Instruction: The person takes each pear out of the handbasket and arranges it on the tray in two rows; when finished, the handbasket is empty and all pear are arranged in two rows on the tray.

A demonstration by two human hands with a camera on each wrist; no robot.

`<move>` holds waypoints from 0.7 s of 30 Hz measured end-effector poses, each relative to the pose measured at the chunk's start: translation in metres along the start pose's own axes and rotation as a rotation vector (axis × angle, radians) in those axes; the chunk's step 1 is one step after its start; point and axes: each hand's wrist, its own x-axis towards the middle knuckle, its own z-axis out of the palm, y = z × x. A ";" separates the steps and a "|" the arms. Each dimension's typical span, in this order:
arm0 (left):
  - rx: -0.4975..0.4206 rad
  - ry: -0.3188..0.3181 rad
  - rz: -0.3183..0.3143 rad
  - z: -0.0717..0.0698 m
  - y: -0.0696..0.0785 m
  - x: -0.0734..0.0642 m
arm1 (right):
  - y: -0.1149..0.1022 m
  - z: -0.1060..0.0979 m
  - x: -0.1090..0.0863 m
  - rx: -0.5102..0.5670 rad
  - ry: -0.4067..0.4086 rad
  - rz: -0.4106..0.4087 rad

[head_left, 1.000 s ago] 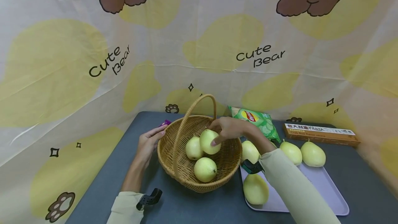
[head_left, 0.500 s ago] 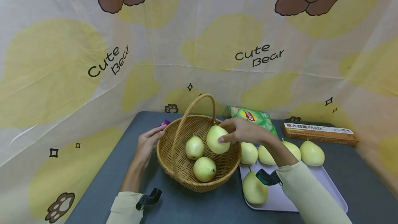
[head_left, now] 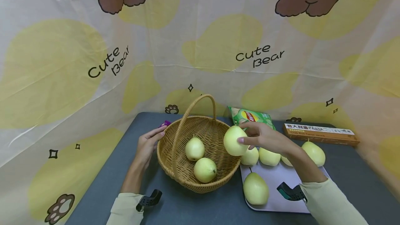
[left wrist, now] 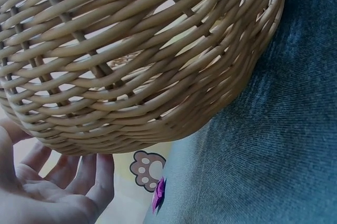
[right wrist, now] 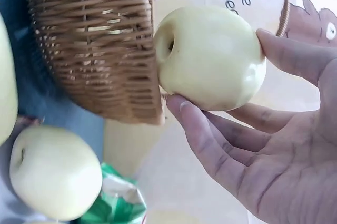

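Observation:
In the head view a wicker basket [head_left: 215, 124] with a tall handle stands at the middle of the table, with two pale yellow-green pears [head_left: 195, 148] inside. My left hand [head_left: 147, 146] holds the basket's left rim; its fingertips meet the rim in the left wrist view. My right hand [head_left: 265, 138] grips another pear [head_left: 233, 141] between thumb and fingers, at the basket's right rim. The right wrist view has this pear [right wrist: 216, 58] up at the rim, its hollow end facing the basket.
Right of the basket, a lilac tray [head_left: 275, 200] bears several pears, one at its near left [head_left: 255, 188]. Behind are a green chip bag [head_left: 253, 116] and a long brown pasta box [head_left: 322, 134]. A small purple wrapper [head_left: 165, 123] lies behind the left rim. A printed cloth hangs behind.
My right hand has lifted the pear from inside the basket and carried it right to the rim. Two pears stay inside. My left hand has not moved.

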 end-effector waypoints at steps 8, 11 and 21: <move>0.003 -0.011 -0.008 0.000 0.001 0.000 | 0.014 -0.014 -0.028 -0.011 0.047 0.024; 0.003 -0.007 -0.013 -0.001 0.000 0.000 | 0.020 -0.016 -0.037 -0.007 0.061 0.037; -0.003 -0.003 -0.015 -0.001 0.000 0.001 | 0.050 -0.017 -0.060 0.069 0.069 0.078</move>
